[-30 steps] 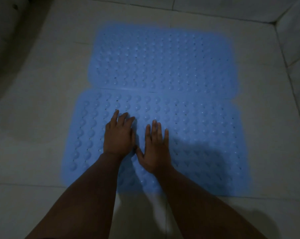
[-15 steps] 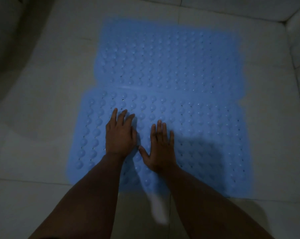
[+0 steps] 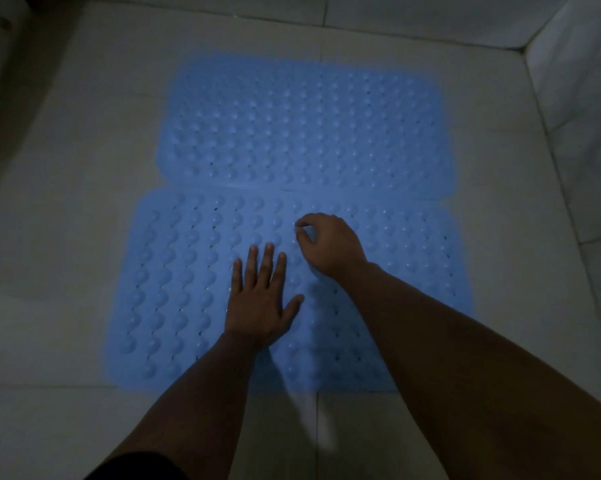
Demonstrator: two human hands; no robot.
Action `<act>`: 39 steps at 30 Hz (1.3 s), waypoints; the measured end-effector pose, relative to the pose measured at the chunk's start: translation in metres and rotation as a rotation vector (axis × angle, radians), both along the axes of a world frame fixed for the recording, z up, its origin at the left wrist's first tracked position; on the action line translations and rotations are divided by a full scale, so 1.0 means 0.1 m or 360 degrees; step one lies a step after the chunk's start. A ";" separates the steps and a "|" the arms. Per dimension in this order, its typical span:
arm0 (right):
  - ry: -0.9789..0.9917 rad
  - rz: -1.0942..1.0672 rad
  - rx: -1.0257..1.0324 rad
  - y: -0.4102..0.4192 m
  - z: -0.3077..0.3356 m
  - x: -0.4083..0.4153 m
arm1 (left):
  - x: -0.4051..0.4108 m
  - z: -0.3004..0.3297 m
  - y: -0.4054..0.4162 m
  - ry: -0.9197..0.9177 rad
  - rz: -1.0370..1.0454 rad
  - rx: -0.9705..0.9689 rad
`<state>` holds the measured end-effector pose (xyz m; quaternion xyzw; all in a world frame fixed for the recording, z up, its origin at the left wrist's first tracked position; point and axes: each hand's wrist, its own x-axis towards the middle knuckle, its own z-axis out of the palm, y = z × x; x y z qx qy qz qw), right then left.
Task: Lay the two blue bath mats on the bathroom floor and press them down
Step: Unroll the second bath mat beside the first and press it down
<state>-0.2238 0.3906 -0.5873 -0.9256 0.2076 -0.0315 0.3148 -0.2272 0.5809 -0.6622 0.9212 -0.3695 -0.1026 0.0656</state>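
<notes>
Two blue bath mats with raised bumps lie flat on the pale tiled floor, their long edges meeting. The far mat (image 3: 306, 133) is untouched. My left hand (image 3: 261, 299) lies flat on the near mat (image 3: 174, 289), fingers straight and spread, palm pressing down near its middle. My right hand (image 3: 330, 244) is farther forward over the same mat, close to the seam. Its fingers are loosely curled downward, with thumb and forefinger tips close together near the mat surface. I see nothing held in it.
Tiled floor (image 3: 67, 237) surrounds the mats on all sides. A tiled wall (image 3: 583, 133) rises along the right, and another wall line runs across the top. A dark curved shape (image 3: 12, 81) fills the upper left corner. The light is dim.
My right hand has lifted from lying flat beside the left and moved forward and right toward the seam, its fingers now curled. The left hand stays pressed flat on the near mat.
</notes>
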 end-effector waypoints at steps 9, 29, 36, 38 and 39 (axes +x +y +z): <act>-0.0256 0.0049 0.0027 -0.10 -0.36 0.04 | 0.00 -0.03 -0.04 -0.0067 0.0040 0.0042; 0.0493 0.0368 -0.0094 0.85 0.13 0.13 | 0.61 0.47 0.75 -0.0075 0.0279 -0.0104; 0.0370 0.0436 -0.0509 1.79 -0.54 0.02 | 0.93 0.34 1.31 -0.0218 0.0473 -0.0051; 0.0347 0.0421 -0.0585 1.82 -0.63 -0.01 | 0.97 0.28 1.39 -0.0233 0.0496 -0.0055; 0.0344 0.0418 -0.0606 1.82 -0.66 -0.01 | 0.99 0.25 1.42 -0.0246 0.0499 -0.0060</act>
